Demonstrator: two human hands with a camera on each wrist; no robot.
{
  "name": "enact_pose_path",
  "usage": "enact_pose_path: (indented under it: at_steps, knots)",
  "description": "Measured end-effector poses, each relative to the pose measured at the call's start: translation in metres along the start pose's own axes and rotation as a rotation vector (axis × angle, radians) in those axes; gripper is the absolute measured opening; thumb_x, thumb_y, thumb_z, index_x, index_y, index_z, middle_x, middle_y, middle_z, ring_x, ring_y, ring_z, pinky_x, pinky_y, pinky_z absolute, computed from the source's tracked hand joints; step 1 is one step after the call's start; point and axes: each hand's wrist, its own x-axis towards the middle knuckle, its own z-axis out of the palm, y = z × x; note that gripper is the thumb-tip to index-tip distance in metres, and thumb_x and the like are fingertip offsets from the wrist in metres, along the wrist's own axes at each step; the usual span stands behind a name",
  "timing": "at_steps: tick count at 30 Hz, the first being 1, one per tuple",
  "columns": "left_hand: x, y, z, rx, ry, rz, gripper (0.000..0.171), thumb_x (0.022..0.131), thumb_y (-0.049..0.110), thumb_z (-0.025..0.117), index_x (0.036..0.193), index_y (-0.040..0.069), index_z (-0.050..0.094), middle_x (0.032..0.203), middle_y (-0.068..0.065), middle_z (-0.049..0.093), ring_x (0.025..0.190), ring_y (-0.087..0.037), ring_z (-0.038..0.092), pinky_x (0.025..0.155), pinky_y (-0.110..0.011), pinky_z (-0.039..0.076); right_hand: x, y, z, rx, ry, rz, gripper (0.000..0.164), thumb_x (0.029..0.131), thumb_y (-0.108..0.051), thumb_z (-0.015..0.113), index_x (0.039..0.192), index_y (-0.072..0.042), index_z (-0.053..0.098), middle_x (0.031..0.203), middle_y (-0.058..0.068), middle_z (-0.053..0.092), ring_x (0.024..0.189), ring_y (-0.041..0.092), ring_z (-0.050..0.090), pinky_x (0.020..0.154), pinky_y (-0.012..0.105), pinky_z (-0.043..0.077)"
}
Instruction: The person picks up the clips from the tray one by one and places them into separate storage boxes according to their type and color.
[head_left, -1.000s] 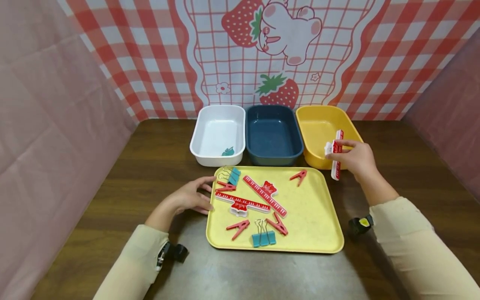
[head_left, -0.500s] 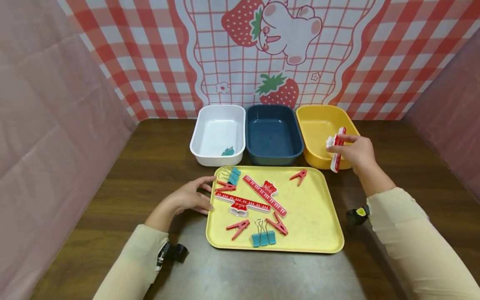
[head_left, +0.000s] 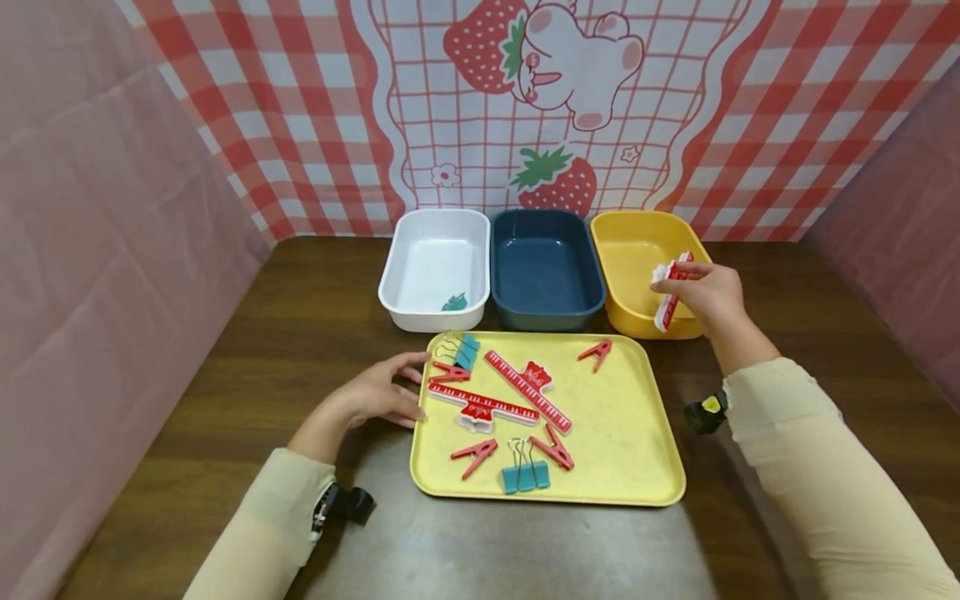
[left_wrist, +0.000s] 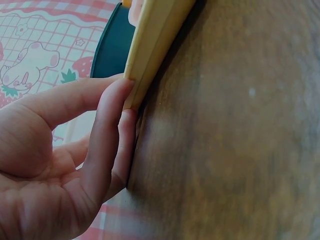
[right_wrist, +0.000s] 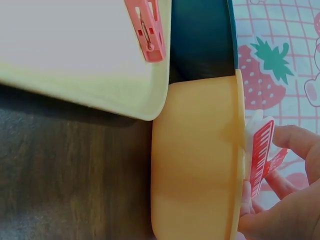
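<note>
From the head camera, a brown wooden table [head_left: 300, 283] stands within hung cloth: red-and-white checked fabric [head_left: 330, 108] behind, pinkish fabric [head_left: 112, 217] at the sides. Glare pales the table's nearer part, whose edge is cut off. Towards its far edge sit a white bin [head_left: 431, 321], a dark blue bin [head_left: 547, 322] and a yellow bin [head_left: 628, 323]. There the right hand [head_left: 716, 296] pinches a red piano-key clip [head_left: 666, 313] over the yellow bin's near right corner, its fingers covering part. The left hand [head_left: 378, 393], loosely spread and gripping nothing, touches the left edge of a yellow tray [head_left: 615, 450] bearing two similar clips [head_left: 529, 390], four red pegs [head_left: 596, 355] and two teal binder clips [head_left: 527, 477]. Something teal [head_left: 454, 302] in the white bin's near right corner is hard to make out.

From the left wrist, fingertips meet the tray's rim; its top is hidden.

From the right wrist, the pinched clip shows just past the yellow bin's rim; tray, peg and dark blue bin are cut off above.
</note>
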Motion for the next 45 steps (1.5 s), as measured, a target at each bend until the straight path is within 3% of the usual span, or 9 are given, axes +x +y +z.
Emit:
enact_pose_path:
  at_steps: [10,15,19,24,28,33,39,45]
  knots:
    - [0.000,0.001,0.000,0.000,0.001,0.008,0.087,0.072,-0.019,0.067,0.144,0.011,0.030,0.123,-0.020,0.038,0.092,-0.026,0.059,0.068,-0.038,0.059,0.012,-0.007,0.004,0.081,0.056,0.083,0.065,0.082,-0.030,0.071,0.136,-0.004,0.045,0.125,0.008,0.043,0.099,0.016,0.046,0.097,0.028,0.045]
    - [-0.001,0.002,0.000,0.002,0.001,0.006,0.087,0.072,-0.019,0.068,0.144,0.011,0.030,0.123,-0.020,0.038,0.092,-0.026,0.059,0.068,-0.038,0.059,0.016,-0.008,0.005,0.098,0.077,0.118,0.066,0.082,-0.029,0.071,0.136,-0.004,0.044,0.133,0.010,0.039,0.103,0.017,0.044,0.097,0.027,0.045]
    - [-0.001,0.003,0.001,-0.001,0.001,0.005,0.087,0.072,-0.019,0.067,0.144,0.011,0.030,0.123,-0.020,0.038,0.092,-0.026,0.059,0.068,-0.038,0.059,0.018,-0.007,0.006,0.107,0.106,0.110,0.059,0.082,-0.025,0.071,0.130,-0.001,0.046,0.120,0.008,0.043,0.097,0.016,0.046,0.095,0.027,0.047]
    - [-0.001,0.003,0.001,0.003,0.001,0.001,0.087,0.072,-0.019,0.068,0.144,0.012,0.030,0.123,-0.020,0.038,0.092,-0.026,0.059,0.068,-0.038,0.059,0.021,-0.005,0.006,0.088,0.127,0.119,0.042,0.080,-0.023,0.073,0.111,-0.004,0.051,0.103,0.003,0.043,0.085,0.013,0.047,0.088,0.026,0.051]
    - [0.000,0.003,0.000,0.005,-0.001,-0.001,0.087,0.072,-0.018,0.068,0.144,0.012,0.030,0.123,-0.020,0.039,0.092,-0.026,0.059,0.068,-0.038,0.059,0.021,-0.006,0.007,0.047,0.128,0.118,0.048,0.082,-0.025,0.070,0.121,-0.003,0.054,0.116,0.010,0.047,0.086,0.014,0.048,0.087,0.026,0.051]
    - [0.000,0.003,0.001,0.002,-0.004,0.001,0.086,0.072,-0.018,0.068,0.144,0.011,0.030,0.123,-0.020,0.039,0.091,-0.025,0.059,0.068,-0.038,0.059,0.022,-0.009,0.008,0.041,0.102,0.102,0.062,0.086,-0.025,0.065,0.138,-0.001,0.042,0.139,0.019,0.037,0.098,0.022,0.051,0.097,0.034,0.046]
    - [-0.001,0.003,0.000,0.002,-0.006,0.008,0.087,0.072,-0.019,0.067,0.144,0.010,0.030,0.123,-0.021,0.039,0.092,-0.026,0.059,0.068,-0.038,0.059,0.021,-0.010,0.009,0.039,0.084,0.101,0.063,0.087,-0.023,0.064,0.141,-0.001,0.037,0.144,0.020,0.030,0.112,0.031,0.049,0.098,0.037,0.044]
    - [0.000,0.002,0.000,-0.003,-0.002,-0.002,0.086,0.072,-0.018,0.068,0.144,0.012,0.031,0.123,-0.020,0.038,0.091,-0.025,0.060,0.068,-0.038,0.059,0.020,-0.008,0.012,0.074,0.056,0.089,0.065,0.087,-0.024,0.064,0.142,-0.003,0.036,0.147,0.019,0.025,0.115,0.033,0.049,0.098,0.036,0.045]
